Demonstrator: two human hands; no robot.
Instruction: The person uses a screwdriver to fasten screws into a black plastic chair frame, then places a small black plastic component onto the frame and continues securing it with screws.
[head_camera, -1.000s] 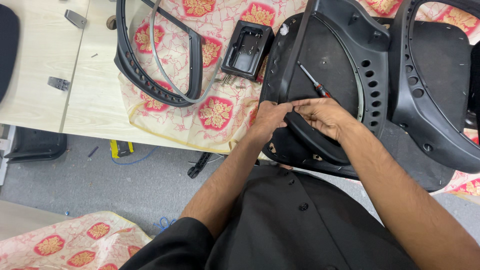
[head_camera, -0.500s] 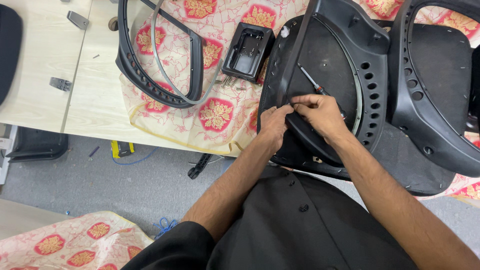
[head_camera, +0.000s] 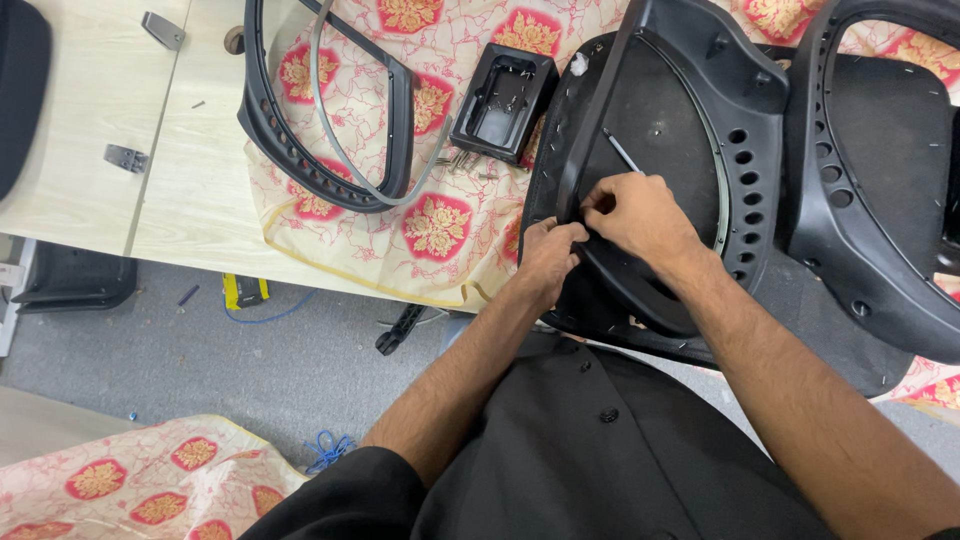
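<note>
My left hand (head_camera: 548, 252) pinched the edge of the black moulded plastic chair seat shell (head_camera: 668, 130) lying on the cloth-covered pale wooden surface (head_camera: 90, 130); my right hand (head_camera: 635, 210), fingers closed, gripped a thin grey metal tool (head_camera: 622, 152).

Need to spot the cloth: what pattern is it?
Cream cloth with red-and-gold floral medallions; head view.

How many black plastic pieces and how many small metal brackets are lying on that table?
Black plastic frames: 3 (frame under the hands, open ring frame, frame at right)
Black rectangular tray: 1
Grey metal brackets: 2 ()
Total: 6
</note>
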